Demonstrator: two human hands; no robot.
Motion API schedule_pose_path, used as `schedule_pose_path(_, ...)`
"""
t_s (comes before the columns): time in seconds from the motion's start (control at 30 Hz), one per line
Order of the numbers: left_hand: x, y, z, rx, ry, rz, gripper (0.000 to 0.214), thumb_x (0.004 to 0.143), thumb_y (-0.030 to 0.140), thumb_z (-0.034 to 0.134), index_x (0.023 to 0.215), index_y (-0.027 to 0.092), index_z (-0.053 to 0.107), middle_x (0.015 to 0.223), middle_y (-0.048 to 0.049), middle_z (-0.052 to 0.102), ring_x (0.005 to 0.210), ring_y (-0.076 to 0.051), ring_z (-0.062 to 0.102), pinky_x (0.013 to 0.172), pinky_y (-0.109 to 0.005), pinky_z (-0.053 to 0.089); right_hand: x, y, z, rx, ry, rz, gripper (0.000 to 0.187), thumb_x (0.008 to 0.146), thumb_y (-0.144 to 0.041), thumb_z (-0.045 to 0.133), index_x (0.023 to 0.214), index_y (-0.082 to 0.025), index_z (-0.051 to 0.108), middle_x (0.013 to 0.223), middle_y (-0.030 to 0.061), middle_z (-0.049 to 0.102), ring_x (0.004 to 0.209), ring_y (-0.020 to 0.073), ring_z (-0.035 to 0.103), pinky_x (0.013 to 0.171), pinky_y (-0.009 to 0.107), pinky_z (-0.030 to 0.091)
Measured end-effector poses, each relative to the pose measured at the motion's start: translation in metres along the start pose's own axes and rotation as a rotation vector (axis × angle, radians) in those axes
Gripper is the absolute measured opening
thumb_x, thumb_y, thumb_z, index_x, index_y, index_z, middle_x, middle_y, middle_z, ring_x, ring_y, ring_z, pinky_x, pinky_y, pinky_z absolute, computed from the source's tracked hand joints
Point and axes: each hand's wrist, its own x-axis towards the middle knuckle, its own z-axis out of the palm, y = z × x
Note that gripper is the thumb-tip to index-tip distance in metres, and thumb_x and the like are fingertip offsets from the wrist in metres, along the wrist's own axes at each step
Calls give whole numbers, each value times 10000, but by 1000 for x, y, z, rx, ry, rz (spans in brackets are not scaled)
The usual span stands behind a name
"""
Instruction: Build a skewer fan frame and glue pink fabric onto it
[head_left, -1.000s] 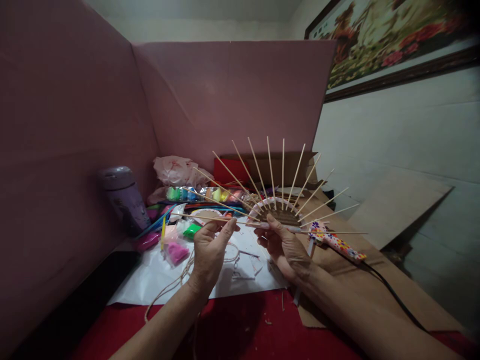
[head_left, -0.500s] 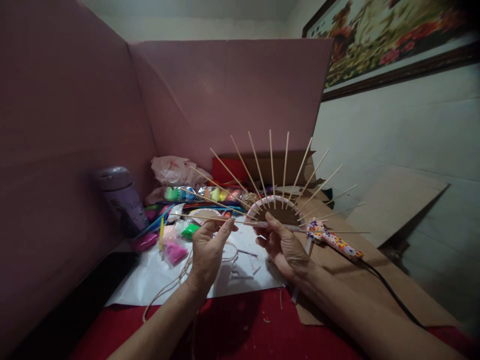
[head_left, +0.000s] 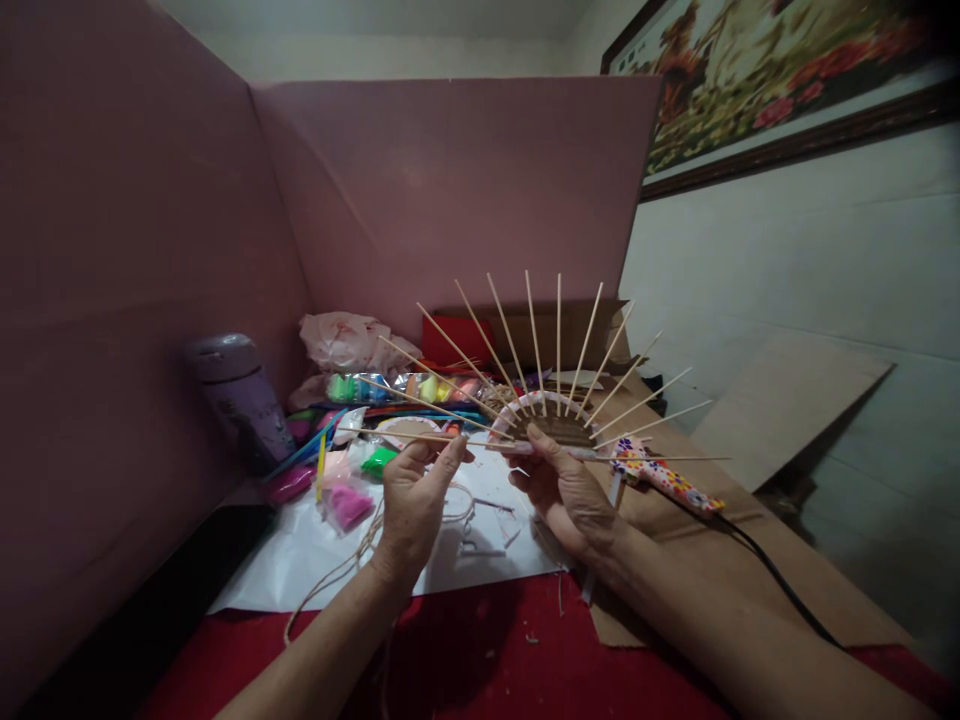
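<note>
1 cardboard half-disc point(head_left: 571, 430) in right hand point(head_left: 571, 495), 14 sticks point(head_left: 559, 340) fanned from it.

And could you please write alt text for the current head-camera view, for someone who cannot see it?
A person's right hand holds up a half-round cardboard piece with thin wooden sticks fanning from it, while the left hand pinches the lowest left stick. Around are colourful packets, a lilac bottle and a flower-patterned tool.
</note>
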Motion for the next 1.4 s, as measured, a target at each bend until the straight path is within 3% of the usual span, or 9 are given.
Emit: schedule_pose_path(1.4,-2,3,1,-18,23,-9,156,718,297,575,676,152,614,664,-20,600,684,-141,524,676,-271,390,0,1,-2,-1,-3,11,117,654,-240,671,743,-174,634,705,5,682,638,105,585,529,211,421)
